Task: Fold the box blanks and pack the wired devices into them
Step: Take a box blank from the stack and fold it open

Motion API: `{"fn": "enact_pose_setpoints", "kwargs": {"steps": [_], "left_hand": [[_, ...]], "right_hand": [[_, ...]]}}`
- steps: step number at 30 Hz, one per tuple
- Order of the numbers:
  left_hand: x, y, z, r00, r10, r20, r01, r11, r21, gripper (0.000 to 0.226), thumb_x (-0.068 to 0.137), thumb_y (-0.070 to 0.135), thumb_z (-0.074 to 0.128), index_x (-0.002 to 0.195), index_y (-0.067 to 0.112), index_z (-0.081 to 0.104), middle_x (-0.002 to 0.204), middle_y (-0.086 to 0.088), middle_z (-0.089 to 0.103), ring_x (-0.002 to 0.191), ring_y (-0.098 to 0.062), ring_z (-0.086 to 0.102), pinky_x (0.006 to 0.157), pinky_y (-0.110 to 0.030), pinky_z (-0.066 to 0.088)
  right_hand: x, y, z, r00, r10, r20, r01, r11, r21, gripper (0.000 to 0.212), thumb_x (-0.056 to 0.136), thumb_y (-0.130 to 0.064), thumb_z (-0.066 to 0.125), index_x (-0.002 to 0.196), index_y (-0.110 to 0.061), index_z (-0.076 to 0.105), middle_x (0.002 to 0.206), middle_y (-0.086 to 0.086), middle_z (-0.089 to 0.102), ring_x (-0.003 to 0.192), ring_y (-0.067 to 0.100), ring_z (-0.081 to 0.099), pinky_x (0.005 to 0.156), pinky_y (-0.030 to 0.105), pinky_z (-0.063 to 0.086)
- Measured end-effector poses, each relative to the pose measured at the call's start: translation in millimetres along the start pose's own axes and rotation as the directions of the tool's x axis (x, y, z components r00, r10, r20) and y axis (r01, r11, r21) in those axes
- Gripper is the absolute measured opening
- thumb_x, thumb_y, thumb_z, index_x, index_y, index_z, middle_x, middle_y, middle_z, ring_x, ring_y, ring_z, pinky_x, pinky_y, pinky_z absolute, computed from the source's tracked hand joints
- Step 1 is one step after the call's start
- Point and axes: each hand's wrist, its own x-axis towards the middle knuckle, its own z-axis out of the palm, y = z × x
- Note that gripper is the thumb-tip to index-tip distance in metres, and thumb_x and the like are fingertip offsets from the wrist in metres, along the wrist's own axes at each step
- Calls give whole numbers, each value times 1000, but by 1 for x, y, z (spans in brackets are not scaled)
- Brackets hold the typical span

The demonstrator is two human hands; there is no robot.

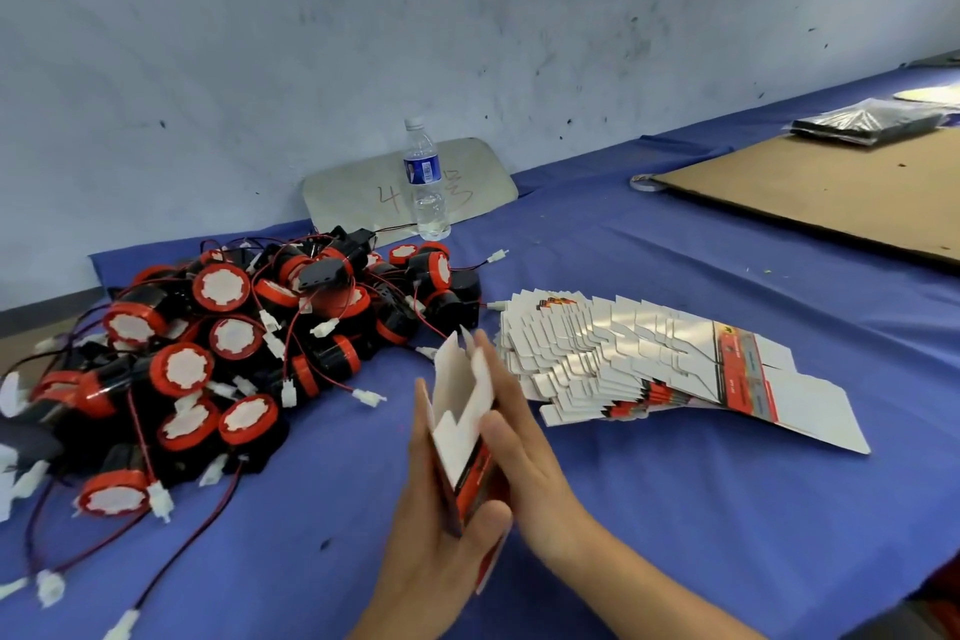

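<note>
1. A half-formed box blank (462,424) stands between both hands, above the blue cloth (649,509) that covers the table. Its upper end is open: white inner walls and notched white flaps show, one pointed flap rising at the far side. The lower part of its outside is printed red and dark.

2. The left hand (441,541) holds the blank from its near left side, thumb curled over the red printed face and fingers running up behind the left wall.

3. The right hand (524,447) lies flat against the blank's right wall, fingers straight and pressed to the card, fingertips reaching past the top flap.

4. Right of the held blank, just beyond the right fingers, a fanned stack of flat blanks (649,359) lies on the cloth, white sides mostly up, with red and grey printed strips showing toward its right end.

5. Left of the held blank sits a heap of wired devices (234,343): black round bodies with red rims and white scalloped faces, tangled in red and black leads ending in white plugs.

6. Beyond the held blank, against the wall, a clear water bottle (426,177) stands upright before a leaning grey panel (353,192) with handwriting.

7. Far right of the held blank lies a brown cardboard sheet (831,192), a dark wrapped bundle (872,120) at its far edge.
</note>
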Motion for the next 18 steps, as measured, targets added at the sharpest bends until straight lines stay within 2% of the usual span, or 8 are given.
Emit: {"fn": "enact_pose_setpoints", "kwargs": {"steps": [2, 4, 6, 9, 12, 15, 17, 18], "left_hand": [[4, 4, -5, 996, 8, -87, -13, 998, -55, 106, 64, 84, 58, 148, 41, 9, 143, 39, 34, 129, 10, 40, 91, -6, 41], [8, 4, -9, 986, 6, -168, -17, 998, -63, 100, 62, 85, 58, 144, 48, 14, 137, 42, 37, 126, 10, 44, 88, -7, 44], [9, 1, -13, 980, 2, -201, -13, 998, -55, 96, 60, 86, 58, 141, 50, 20, 135, 41, 39, 125, 7, 46, 88, -11, 47], [8, -2, -15, 979, 7, -204, -20, 998, -62, 95, 63, 85, 58, 142, 43, 25, 134, 36, 44, 123, 3, 50, 89, -15, 49], [6, -2, -12, 980, 43, -192, -53, 998, -46, 89, 68, 83, 55, 143, 44, 27, 136, 29, 48, 122, -1, 53, 88, -18, 51], [6, -2, -11, 976, 64, -207, -76, 996, -49, 83, 68, 82, 57, 140, 60, 22, 134, 29, 49, 119, 0, 55, 85, -19, 53], [4, -5, -10, 973, 73, -221, -87, 995, -56, 84, 69, 81, 58, 138, 67, 13, 138, 17, 50, 120, -8, 55, 85, -23, 54], [3, -6, -10, 967, 105, -232, -109, 994, -3, 81, 71, 80, 56, 136, 70, 10, 142, 8, 47, 121, -12, 55, 87, -27, 54]], "right_hand": [[0, -2, -1, 995, 63, -83, -47, 983, 176, 61, 85, -54, 49, 141, -41, 30, 137, -36, 43, 129, -12, 37, 96, 6, 35], [2, -4, -1, 987, 122, -101, -89, 956, 281, 66, 79, -66, 57, 137, -42, 38, 130, -33, 52, 122, -10, 47, 89, 6, 41], [2, -4, -1, 982, 160, -99, -119, 936, 332, 56, 78, -70, 56, 128, -46, 53, 128, -24, 59, 120, -3, 53, 87, 9, 45], [3, -6, 1, 976, 186, -113, -139, 932, 334, 27, 90, -55, 47, 112, -52, 64, 117, -20, 66, 111, 0, 60, 82, 10, 48], [3, -5, -1, 977, 163, -138, -114, 943, 313, 29, 89, -53, 45, 111, -51, 63, 114, -18, 68, 108, 2, 62, 82, 13, 49], [3, -3, -3, 974, 130, -185, -80, 963, 257, 32, 84, -50, 51, 113, -44, 63, 114, -11, 67, 108, 7, 62, 84, 19, 49], [4, 0, -5, 973, 103, -209, -54, 972, 228, 29, 86, -37, 51, 112, -43, 61, 108, -13, 67, 100, 5, 63, 78, 16, 49], [4, 1, -6, 972, 96, -215, -46, 974, 223, 31, 86, -30, 49, 112, -41, 60, 105, -13, 68, 95, 4, 63, 75, 16, 49]]}}
